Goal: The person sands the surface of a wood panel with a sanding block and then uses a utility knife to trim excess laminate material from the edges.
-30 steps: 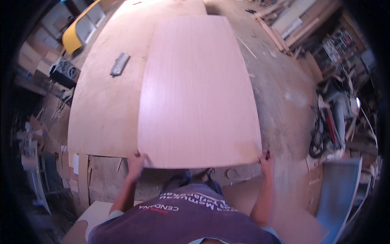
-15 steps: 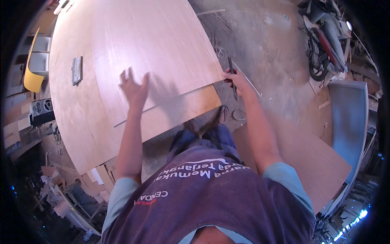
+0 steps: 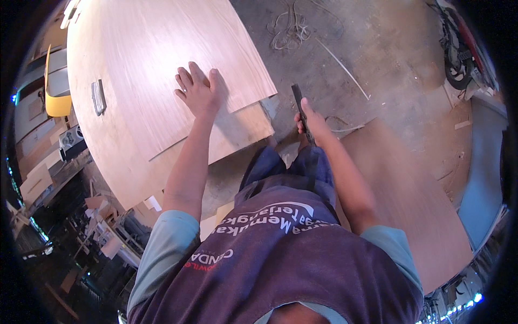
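My left hand (image 3: 199,93) lies with spread fingers on a pale wood-grained sheet (image 3: 162,119), holding nothing. The sheet rests on a larger pale board (image 3: 248,131), whose edge shows beyond it on the near side. My right hand (image 3: 314,123) is closed around a long, narrow dark tool (image 3: 298,99) of a kind I cannot make out. It is held in the air to the right of the boards, its far end pointing away from me. A small grey oblong block (image 3: 99,98) lies on the board at the left.
Tangled cord (image 3: 292,29) and a thin white strip (image 3: 343,70) lie on the floor beyond my right hand. A brown panel (image 3: 402,200) is to my right, beside a blue-grey panel (image 3: 482,167). Part of a motorcycle (image 3: 458,59) shows at far right.
My left hand has moved right and farther over the sheet. The right hand, with the dark tool, has come away from the sheet's corner toward me. The view has shifted.
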### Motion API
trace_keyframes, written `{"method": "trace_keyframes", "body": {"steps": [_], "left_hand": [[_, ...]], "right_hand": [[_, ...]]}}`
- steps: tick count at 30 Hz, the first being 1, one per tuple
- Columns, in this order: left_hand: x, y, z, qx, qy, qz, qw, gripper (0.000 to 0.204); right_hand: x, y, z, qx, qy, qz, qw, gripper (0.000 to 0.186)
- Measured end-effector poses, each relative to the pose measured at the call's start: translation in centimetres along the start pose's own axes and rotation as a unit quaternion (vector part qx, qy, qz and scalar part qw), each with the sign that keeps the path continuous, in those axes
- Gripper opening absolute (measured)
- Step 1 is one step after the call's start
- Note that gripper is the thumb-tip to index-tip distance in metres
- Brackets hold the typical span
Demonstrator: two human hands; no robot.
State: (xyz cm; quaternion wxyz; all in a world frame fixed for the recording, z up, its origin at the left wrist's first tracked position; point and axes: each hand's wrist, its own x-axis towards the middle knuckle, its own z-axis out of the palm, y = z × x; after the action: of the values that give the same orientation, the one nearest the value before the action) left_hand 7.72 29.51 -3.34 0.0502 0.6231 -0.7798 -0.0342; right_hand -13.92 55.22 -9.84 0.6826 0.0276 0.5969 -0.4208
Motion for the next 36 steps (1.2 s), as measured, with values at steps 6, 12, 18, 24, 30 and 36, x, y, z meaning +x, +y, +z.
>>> {"method": "trace_keyframes", "body": {"steps": [6, 12, 18, 24, 30, 36], "left_hand": [[0.0, 0.1, 0.3, -0.008, -0.008, -0.010, 1.000, 0.086], [0.2, 0.8, 0.7, 0.001, 0.006, 0.001, 1.000, 0.083], [0.1, -0.3, 0.9, 0.008, 0.003, -0.009, 1.000, 0.084], [0.3, -0.3, 1.0, 0.008, -0.001, -0.007, 1.000, 0.085], [0.2, -0.5, 1.1, 0.012, 0.002, -0.005, 1.000, 0.083], [0.2, -0.5, 1.4, 0.017, 0.008, 0.000, 1.000, 0.082]], "right_hand": [[-1.3, 2.3, 1.8, -0.177, -0.014, -0.360, 0.916, 0.057], [-1.0, 1.9, 2.0, -0.198, -0.017, -0.393, 0.898, 0.058], [-0.3, 1.9, 2.1, -0.197, -0.042, -0.395, 0.896, 0.057], [-0.1, 1.9, 1.9, -0.184, -0.051, -0.413, 0.891, 0.055], [-0.5, 1.2, 1.3, -0.213, -0.075, -0.384, 0.895, 0.057], [-0.7, 0.9, 1.5, -0.212, -0.057, -0.384, 0.897, 0.056]]}}
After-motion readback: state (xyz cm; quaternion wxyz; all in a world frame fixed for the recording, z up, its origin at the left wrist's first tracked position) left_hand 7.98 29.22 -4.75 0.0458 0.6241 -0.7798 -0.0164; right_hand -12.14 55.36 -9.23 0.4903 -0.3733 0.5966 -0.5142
